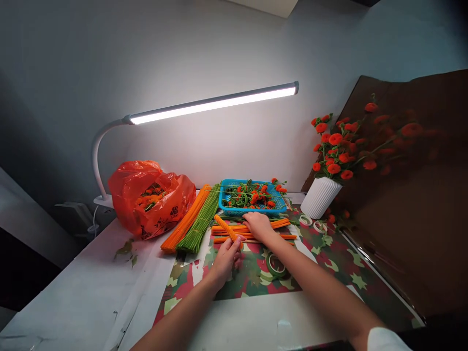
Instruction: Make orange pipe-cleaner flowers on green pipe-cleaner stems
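Note:
My left hand (225, 257) is closed on an orange coiled pipe cleaner (224, 224), which tilts up and to the left from my fingers. Stretched further forward, my right hand (257, 226) lies over cut orange pipe cleaners (280, 224), with its fingers bent down together at their far side. What its fingertips hold, if anything, is hidden. Thin dark green stems (234, 219) lie by those fingertips, in front of the blue basket (252, 211). A roll of green floral tape (277, 265) rests on the mat below my right forearm.
Bundles of long orange pipe cleaners (188, 219) and green pipe cleaners (201, 219) lie left of my hands. Behind them sits a red plastic bag (124, 195). A lamp (215, 103) spans above. At right stand a white vase (320, 197) of orange flowers (335, 140) and tape rolls (305, 221).

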Motion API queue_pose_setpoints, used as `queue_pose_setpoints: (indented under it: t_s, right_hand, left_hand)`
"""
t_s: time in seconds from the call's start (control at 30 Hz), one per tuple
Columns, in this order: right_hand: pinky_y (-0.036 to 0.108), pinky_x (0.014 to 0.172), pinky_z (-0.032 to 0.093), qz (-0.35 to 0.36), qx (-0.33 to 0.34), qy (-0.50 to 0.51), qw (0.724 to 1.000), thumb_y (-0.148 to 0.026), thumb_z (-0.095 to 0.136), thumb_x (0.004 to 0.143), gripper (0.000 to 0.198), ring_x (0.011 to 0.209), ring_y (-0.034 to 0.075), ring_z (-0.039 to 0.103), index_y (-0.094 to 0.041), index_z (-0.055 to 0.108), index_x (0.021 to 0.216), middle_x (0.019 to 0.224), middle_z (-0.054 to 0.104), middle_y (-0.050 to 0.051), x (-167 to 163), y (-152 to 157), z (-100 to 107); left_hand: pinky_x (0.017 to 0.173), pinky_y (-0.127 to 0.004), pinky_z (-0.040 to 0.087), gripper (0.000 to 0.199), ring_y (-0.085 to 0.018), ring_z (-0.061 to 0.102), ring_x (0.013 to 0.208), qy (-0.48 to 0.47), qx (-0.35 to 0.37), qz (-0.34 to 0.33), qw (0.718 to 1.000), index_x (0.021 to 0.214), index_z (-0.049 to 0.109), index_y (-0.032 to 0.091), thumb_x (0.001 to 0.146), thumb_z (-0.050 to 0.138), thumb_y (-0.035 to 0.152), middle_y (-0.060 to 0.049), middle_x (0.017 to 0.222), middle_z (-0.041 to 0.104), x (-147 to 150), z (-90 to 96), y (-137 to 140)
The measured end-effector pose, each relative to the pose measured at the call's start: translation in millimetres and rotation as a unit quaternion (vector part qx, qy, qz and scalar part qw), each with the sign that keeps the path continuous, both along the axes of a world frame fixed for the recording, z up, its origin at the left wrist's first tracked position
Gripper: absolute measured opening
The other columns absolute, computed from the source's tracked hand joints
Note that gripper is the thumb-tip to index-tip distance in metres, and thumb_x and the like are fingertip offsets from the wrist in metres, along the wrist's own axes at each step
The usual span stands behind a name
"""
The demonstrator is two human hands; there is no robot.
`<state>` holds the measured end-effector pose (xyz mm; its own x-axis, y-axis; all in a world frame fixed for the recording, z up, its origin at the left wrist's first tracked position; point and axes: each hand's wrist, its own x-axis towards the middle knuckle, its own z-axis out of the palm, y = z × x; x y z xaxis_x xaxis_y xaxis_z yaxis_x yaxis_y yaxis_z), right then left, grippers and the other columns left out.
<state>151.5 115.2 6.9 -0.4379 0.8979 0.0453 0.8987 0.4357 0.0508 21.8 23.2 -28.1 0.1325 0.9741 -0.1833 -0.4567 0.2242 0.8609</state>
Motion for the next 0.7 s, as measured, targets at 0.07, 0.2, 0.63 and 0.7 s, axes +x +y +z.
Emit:
queue_pose_setpoints:
  t_s: [0.07, 0.2, 0.63, 0.7]
  right_hand:
    - [0.041, 0.085, 0.053, 0.013, 0.003, 0.022, 1.0, -0.032, 0.056, 0.093, 0.032, 0.101, 0.021, 0.06, -0.016, 0.055, 0.12, 0.12, 0.058, 0.009, -4.9, 2.2, -4.2]
    - [0.04, 0.083, 0.053, 0.055, 0.044, 0.101, 0.992, -0.03, 0.055, 0.093, 0.029, 0.099, 0.02, 0.061, -0.016, 0.056, 0.118, 0.117, 0.06, 0.009, -7.9, 1.0, -11.9]
    - [0.03, 0.067, 0.051, -0.022, 0.356, 0.645, 0.675, -0.03, 0.035, 0.097, 0.015, 0.07, 0.013, 0.057, -0.022, 0.046, 0.104, 0.097, 0.051, 0.004, 63.0, -7.7, 70.0]
    - [0.026, 0.062, 0.05, -0.005, 0.301, 0.748, 0.591, -0.032, 0.045, 0.093, 0.01, 0.059, 0.01, 0.055, -0.023, 0.047, 0.095, 0.082, 0.049, -0.002, 71.7, -16.2, 78.0]
  left_hand:
    - [0.038, -0.017, 0.03, 0.052, -0.006, 0.033, 0.038, 0.008, -0.001, 0.0, 1.0, 0.085, 0.058, 0.016, 0.062, 0.073, 0.06, 0.011, 0.05, 0.036, 1.4, -0.6, 1.4]
    - [0.039, -0.019, 0.037, 0.052, -0.007, 0.041, 0.039, 0.028, -0.004, 0.013, 1.0, 0.083, 0.057, 0.016, 0.058, 0.077, 0.058, 0.008, 0.052, 0.046, 2.1, -3.7, 3.2]
    - [0.043, -0.022, 0.043, 0.05, -0.01, 0.049, 0.045, 0.038, -0.023, 0.038, 0.998, 0.083, 0.063, 0.014, 0.055, 0.082, 0.051, 0.002, 0.057, 0.058, -8.6, -5.4, -1.5]
    - [0.043, -0.021, 0.042, 0.046, -0.01, 0.05, 0.045, 0.033, -0.021, 0.037, 0.999, 0.081, 0.064, 0.014, 0.057, 0.082, 0.049, 0.002, 0.055, 0.058, -8.8, -0.2, -1.2]
